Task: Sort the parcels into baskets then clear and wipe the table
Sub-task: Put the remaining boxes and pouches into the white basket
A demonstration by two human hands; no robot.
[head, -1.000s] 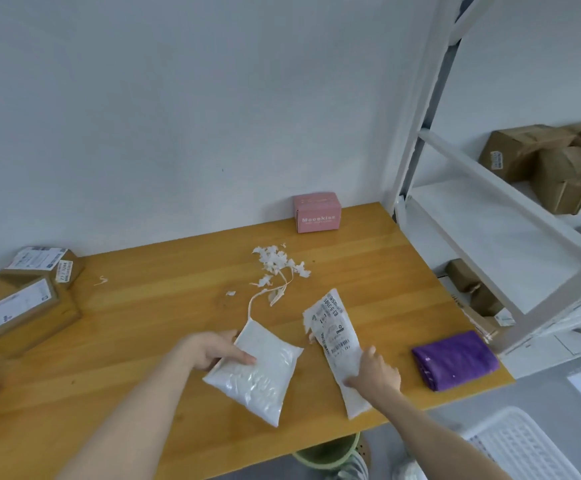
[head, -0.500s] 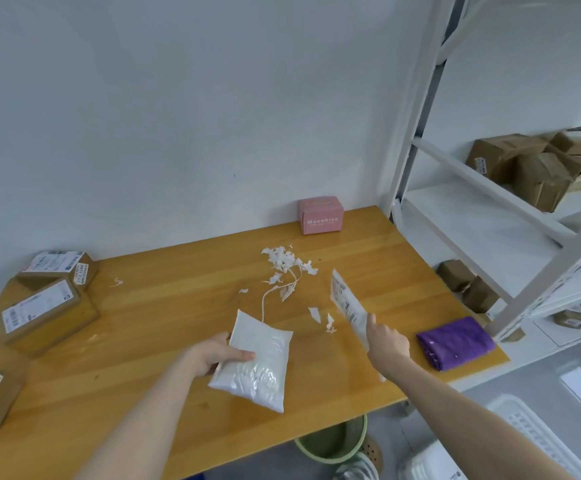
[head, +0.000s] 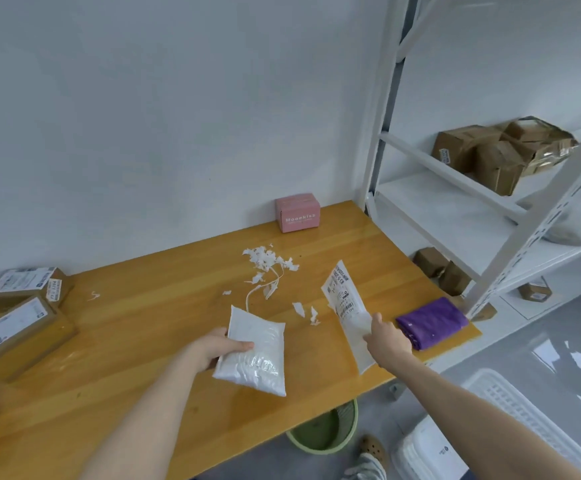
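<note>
step: sorting, judged mid-pick | orange wooden table (head: 143,327) | next: carry to white lattice plastic basket (head: 511,401) on the floor, right | puffy white bubble mailer (head: 258,355) gripped by left hand (head: 218,348) | flat white labelled mailer (head: 346,311) pinched by right hand (head: 386,342) | torn white paper scraps (head: 265,263) uncleared

Parcel storeroom, white metal shelving (head: 511,216) stacked with cardboard boxes (head: 490,154), labelled cartons (head: 15,327) on wooden table (head: 143,341)

white bubble parcel (head: 252,355) — table (head: 143,323) front | labelled mailer (head: 346,317) — lifted, tilted
</note>
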